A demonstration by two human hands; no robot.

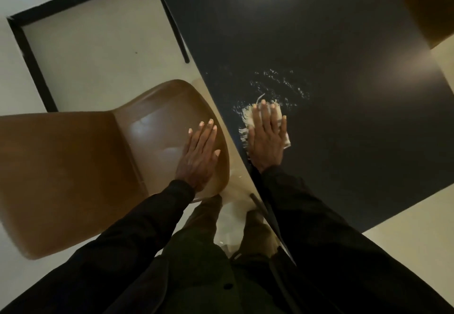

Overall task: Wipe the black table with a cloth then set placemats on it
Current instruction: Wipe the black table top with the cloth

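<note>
Closest in: a dark jacket [196, 276], cropped by the bottom edge, with two black sleeves reaching up and away from it. Between the sleeves, brownish trousers [206, 215], only partly seen.

Far left: a black strip [27, 55] along the base of a pale wall, blurred. Beside it, pale floor [98, 55]. Lower down, a brown chair [73, 166] with a glossy seat, its back cut off by the left edge, its legs hidden under the shell.

Over the front of that seat, the left hand [197, 156]: palm down, fingers straight and close together, holding nothing. Touching the seat or just above it: cannot tell.

Next, the black table [344, 141], running slantwise from the top towards the lower right, its far end cropped by the frame. One thin black leg [177, 31] visible beneath its left edge.

Just inside the near edge of the table, the right hand [266, 139]: flat, fingers extended, pressing down on a pale cloth [247, 119]. Cloth mostly covered by the hand, with only a frayed fringe left of the fingers and one corner to the right showing. Beyond the fingertips, an arc of pale specks [282, 85] on the tabletop, glinting; wet or dry, cannot tell.

Top right corner: part of a second brown chair [427, 6], blurred and largely out of frame.
</note>
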